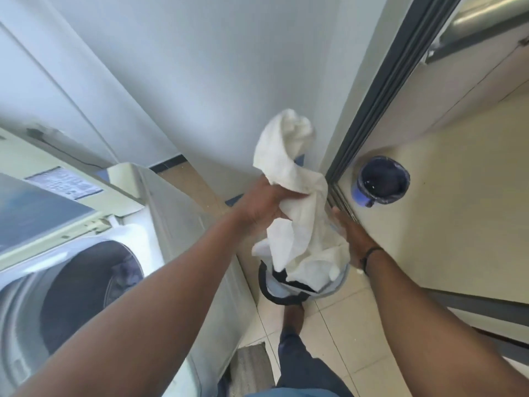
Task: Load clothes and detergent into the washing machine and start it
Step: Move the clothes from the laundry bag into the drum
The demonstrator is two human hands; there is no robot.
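Left hand: the left hand (262, 206) is clenched round a bunched white terry-cloth towel (296, 193), gripping it near the middle of its length; the arm reaches forward from the lower left.
Towel: the upper end stands twisted above the fist against the pale grey wall (200, 67); the lower end hangs down in loose folds into the mouth of the basket below.
Right hand: the right hand (353, 237) is released, fingers straight, palm turned toward the hanging cloth and just beside it; whether the fingertips touch the cloth I cannot tell. A thin black band (369, 255) circles the wrist.
Basket: a light blue round laundry basket with dark trim (282, 292) stands on the pale tiled floor (337, 325), between the machine's side and a raised step; more white cloth lies inside it.
Washer: a white top-loading washing machine (177, 224) sits at the left, its lid (43, 213) raised; the round metal drum (80, 293) is open, with something dark in it, too blurred to identify.
Bin: a small blue round bin lined with a dark bag (382, 180) stands on the cream floor beyond the dark sliding-door track (380, 90), well apart from the basket.
Person: one bare foot (294, 318) and a dark trouser leg (303, 365) show just behind the basket.
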